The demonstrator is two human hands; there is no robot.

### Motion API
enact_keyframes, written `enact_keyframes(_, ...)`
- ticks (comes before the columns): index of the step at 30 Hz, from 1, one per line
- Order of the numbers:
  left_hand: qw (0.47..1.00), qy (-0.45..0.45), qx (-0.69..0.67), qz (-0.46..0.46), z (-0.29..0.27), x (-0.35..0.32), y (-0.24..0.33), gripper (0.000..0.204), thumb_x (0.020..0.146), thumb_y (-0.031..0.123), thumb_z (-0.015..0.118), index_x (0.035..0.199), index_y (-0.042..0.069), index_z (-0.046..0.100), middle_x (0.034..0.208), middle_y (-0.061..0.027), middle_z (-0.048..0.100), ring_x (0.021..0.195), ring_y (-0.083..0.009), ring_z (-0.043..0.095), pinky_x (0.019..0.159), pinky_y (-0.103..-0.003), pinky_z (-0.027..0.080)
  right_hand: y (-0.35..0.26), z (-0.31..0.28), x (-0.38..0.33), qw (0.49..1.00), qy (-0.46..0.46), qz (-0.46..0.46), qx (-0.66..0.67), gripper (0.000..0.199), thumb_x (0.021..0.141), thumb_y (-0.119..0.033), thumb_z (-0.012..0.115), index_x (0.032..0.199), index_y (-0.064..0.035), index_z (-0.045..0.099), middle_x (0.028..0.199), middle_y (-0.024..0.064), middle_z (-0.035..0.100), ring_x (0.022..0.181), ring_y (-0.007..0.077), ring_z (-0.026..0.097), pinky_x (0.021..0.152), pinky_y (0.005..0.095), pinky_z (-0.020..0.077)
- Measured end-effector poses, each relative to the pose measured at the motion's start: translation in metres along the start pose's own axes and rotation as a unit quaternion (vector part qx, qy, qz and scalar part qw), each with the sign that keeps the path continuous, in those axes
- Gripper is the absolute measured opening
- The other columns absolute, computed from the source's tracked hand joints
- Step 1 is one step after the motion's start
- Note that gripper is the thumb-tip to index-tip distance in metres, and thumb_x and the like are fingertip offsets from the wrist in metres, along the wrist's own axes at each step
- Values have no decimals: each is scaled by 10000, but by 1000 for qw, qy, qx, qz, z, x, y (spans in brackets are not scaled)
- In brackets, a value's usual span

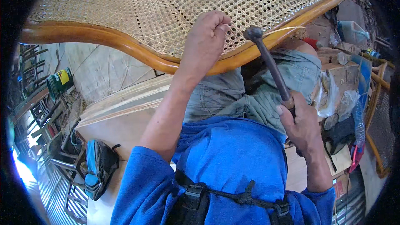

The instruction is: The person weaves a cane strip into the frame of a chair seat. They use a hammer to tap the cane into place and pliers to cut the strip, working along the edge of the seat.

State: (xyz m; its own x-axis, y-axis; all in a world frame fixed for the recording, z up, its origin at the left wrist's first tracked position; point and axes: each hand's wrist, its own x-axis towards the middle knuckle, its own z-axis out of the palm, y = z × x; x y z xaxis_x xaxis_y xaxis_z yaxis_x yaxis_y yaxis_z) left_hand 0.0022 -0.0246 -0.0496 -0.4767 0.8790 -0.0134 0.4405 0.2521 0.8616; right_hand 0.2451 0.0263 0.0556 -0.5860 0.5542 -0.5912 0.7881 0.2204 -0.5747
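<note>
A curved wooden frame [137,50] with woven cane webbing [158,12] stretches across in front of me, its near rail over my lap. My left hand [207,37] is over the webbing close to the rail, fingers curled in and thumb against them. Whatever they pinch is too small or hidden to name. In my right hand [301,121] is a hammer [273,64], gripped by the lower handle. Its dark head is raised above the near rail, to the right of my left hand. A loose pale cane strand [287,28] arcs over the rail beside the hammer head.
Stacked boards [125,104] stand at my left, with a blue and black backpack [98,168] lower down. Farther left are a green can [59,82] and piled chair frames. At right sit a translucent jug [353,32], plastic bags [329,96] and a plastic bottle [358,121].
</note>
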Motion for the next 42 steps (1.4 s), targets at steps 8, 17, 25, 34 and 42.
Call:
enact_keyframes(8,1000,7,12,0,0,-3,1,170,862,43,493,992,16,599,936,-92,595,861,-169,597,784,-288,467,4,9,4,999,36,6,15,281,855,-271,574,976,-27,505,738,188,601,704,399,603,626,432,471)
enact_keyframes(17,1000,6,11,11,1,2,-4,184,867,37,476,1006,4,592,944,-89,594,835,-163,605,767,-277,473,22,25,15,999,40,-5,2,287,855,-283,580,986,-37,512,746,196,613,726,402,609,639,451,474)
enact_keyframes(25,995,11,-75,-66,0,-4,-3,208,884,78,490,1060,31,591,929,-65,613,760,-114,584,700,-246,473,29,26,16,998,-22,6,-66,276,838,-317,596,929,-64,530,756,151,603,710,376,599,644,452,474)
enact_keyframes(34,998,-49,19,-43,-8,1,16,301,811,171,629,1050,-7,582,1074,-145,566,930,-215,568,815,-320,454,53,52,10,968,140,-204,-33,191,823,-246,603,918,-81,583,866,110,605,819,306,585,706,406,474)
enact_keyframes(42,909,-136,362,155,23,-40,47,675,723,212,699,1289,21,384,1327,-179,390,1257,-368,337,1013,-464,306,250,15,-31,872,444,206,34,171,847,-147,554,934,-18,625,843,149,626,787,251,601,725,318,458)
